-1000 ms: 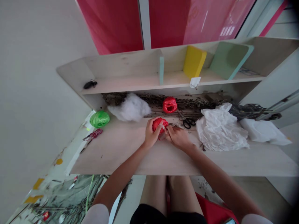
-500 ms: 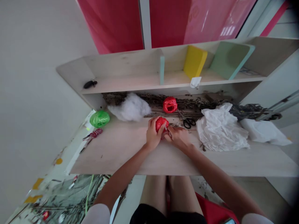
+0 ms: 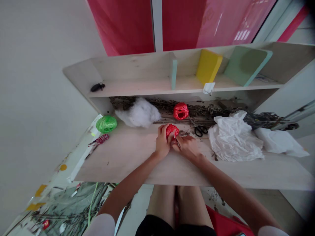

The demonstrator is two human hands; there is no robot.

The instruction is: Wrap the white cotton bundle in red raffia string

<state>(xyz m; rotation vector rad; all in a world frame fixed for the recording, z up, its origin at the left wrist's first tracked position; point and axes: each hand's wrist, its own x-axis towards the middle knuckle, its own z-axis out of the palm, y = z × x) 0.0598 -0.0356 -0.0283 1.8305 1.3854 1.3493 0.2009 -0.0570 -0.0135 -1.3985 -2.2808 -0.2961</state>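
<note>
A small red bundle [image 3: 172,130] sits near the middle of the desk, with my left hand [image 3: 162,143] wrapped round its left side. My right hand [image 3: 186,146] is closed at the bundle's lower right, its fingertips touching it; what they pinch is too small to make out. Just behind is a red ball of plastic twine [image 3: 180,111]. Black-handled scissors [image 3: 200,130] lie to the right of it. White fluffy stuffing [image 3: 142,113] rests behind and to the left of my hands.
On the desk [image 3: 128,164], a green twine ball [image 3: 106,124] and a red-and-white cord bundle [image 3: 102,139] lie left. Crumpled white paper [image 3: 233,139] and a white packet [image 3: 278,141] lie right. Dried stems run along the back under a shelf [image 3: 137,88].
The camera view has shifted slightly. My left hand still holds the red bundle, and the fingers of my right hand have moved a little against it.
</note>
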